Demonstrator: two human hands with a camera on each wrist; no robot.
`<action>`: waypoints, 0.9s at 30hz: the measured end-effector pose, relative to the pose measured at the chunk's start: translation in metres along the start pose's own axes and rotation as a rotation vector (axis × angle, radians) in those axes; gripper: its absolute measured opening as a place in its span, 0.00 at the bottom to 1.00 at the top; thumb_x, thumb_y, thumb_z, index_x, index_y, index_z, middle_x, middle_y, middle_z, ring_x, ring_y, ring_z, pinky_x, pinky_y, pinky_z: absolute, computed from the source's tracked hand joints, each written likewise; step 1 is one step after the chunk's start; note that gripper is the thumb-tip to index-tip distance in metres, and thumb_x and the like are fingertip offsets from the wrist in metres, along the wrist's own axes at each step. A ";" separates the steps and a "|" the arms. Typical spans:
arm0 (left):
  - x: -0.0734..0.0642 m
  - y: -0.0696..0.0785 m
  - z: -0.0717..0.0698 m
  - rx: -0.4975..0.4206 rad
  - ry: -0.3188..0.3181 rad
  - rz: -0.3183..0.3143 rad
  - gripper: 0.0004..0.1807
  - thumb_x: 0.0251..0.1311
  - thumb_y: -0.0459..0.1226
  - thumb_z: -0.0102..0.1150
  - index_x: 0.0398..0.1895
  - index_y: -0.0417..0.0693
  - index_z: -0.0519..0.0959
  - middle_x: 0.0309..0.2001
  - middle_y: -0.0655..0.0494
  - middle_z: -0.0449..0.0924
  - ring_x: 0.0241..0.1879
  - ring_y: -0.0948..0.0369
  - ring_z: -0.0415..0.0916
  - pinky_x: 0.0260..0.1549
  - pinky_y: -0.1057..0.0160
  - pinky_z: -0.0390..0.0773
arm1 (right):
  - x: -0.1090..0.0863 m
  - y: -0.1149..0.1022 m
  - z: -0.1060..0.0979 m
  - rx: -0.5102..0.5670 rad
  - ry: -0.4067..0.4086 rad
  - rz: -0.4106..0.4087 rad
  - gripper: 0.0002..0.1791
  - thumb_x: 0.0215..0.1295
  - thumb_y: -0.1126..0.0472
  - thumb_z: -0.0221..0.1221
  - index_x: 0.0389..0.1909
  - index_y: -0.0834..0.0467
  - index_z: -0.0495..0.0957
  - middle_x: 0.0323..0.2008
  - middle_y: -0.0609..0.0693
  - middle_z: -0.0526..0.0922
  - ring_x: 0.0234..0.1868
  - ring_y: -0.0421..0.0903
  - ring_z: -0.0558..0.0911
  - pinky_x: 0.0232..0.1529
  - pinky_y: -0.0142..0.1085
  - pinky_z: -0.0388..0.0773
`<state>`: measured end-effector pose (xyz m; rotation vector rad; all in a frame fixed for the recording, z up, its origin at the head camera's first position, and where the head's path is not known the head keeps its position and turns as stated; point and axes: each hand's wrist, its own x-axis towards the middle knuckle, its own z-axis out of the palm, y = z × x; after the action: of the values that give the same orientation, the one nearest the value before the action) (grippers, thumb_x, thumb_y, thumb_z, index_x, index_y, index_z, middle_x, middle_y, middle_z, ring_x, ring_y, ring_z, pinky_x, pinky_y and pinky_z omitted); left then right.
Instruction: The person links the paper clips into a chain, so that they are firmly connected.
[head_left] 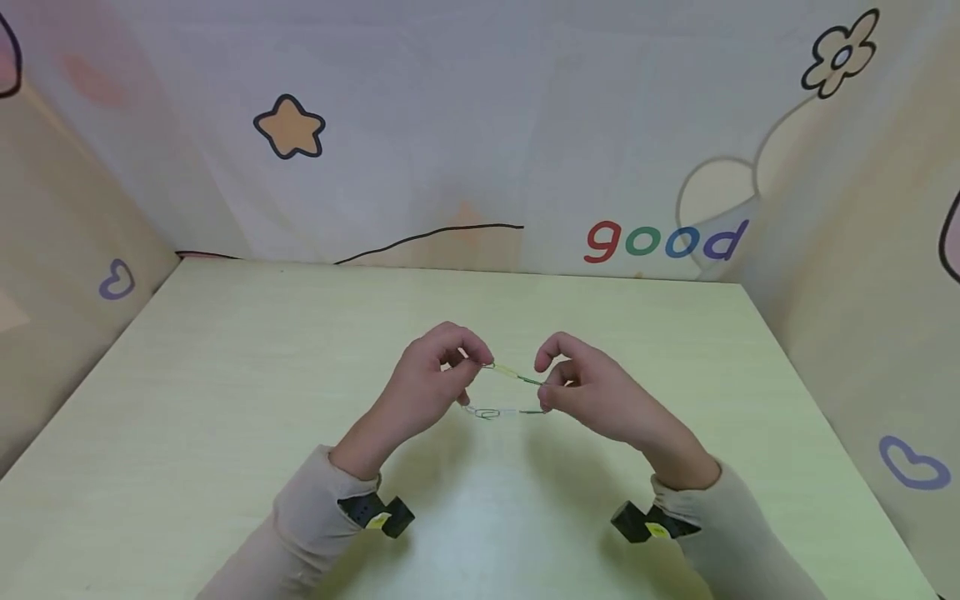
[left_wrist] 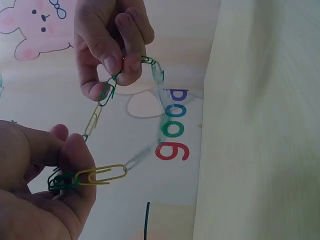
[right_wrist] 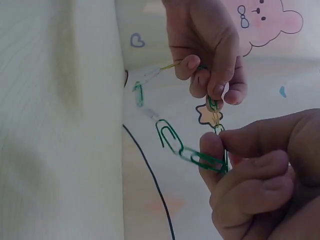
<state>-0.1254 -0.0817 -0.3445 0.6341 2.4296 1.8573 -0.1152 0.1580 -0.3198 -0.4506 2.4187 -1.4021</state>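
A chain of linked paper clips (head_left: pixel 505 370) in green, yellow and white or clear hangs as a loop between both hands, above the table. My left hand (head_left: pixel 429 382) pinches the upper strand at the loop's left end between thumb and fingertips. In the left wrist view, a yellow clip (left_wrist: pixel 102 174) sticks out past its fingers, with green clips partly hidden among them. Opposite it, my right hand (head_left: pixel 600 390) grips green clips between thumb and finger, its index finger raised in the head view. Green clips (right_wrist: pixel 170 137) sag from it in the right wrist view.
A pale yellow-green tabletop (head_left: pixel 187 400) lies under the hands. Printed cloth walls (head_left: pixel 450 125) with a star, a flower and the word "good" enclose it at the back and sides. Each wrist wears a black strapped camera (head_left: pixel 397 517).
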 end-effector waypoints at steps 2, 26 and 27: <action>0.002 -0.004 -0.001 0.093 0.011 -0.033 0.17 0.66 0.24 0.46 0.34 0.46 0.85 0.41 0.56 0.77 0.30 0.54 0.77 0.32 0.56 0.82 | 0.004 0.005 0.003 -0.069 0.052 -0.014 0.06 0.69 0.68 0.52 0.45 0.59 0.69 0.31 0.55 0.81 0.32 0.52 0.79 0.32 0.40 0.70; -0.004 -0.041 0.026 0.709 -0.480 -0.239 0.29 0.59 0.31 0.65 0.66 0.46 0.72 0.49 0.45 0.64 0.22 0.58 0.67 0.23 0.62 0.67 | 0.019 0.048 0.048 -0.558 -0.130 0.089 0.31 0.56 0.76 0.59 0.64 0.62 0.73 0.39 0.52 0.80 0.33 0.46 0.72 0.37 0.40 0.70; -0.004 -0.041 0.025 0.717 -0.481 -0.238 0.28 0.59 0.32 0.66 0.64 0.46 0.72 0.49 0.45 0.64 0.21 0.58 0.67 0.23 0.62 0.67 | 0.019 0.049 0.049 -0.571 -0.131 0.088 0.31 0.55 0.75 0.60 0.63 0.61 0.73 0.41 0.52 0.80 0.34 0.47 0.71 0.37 0.40 0.70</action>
<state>-0.1278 -0.0683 -0.3909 0.6614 2.6133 0.6134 -0.1173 0.1350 -0.3876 -0.5340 2.6622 -0.6045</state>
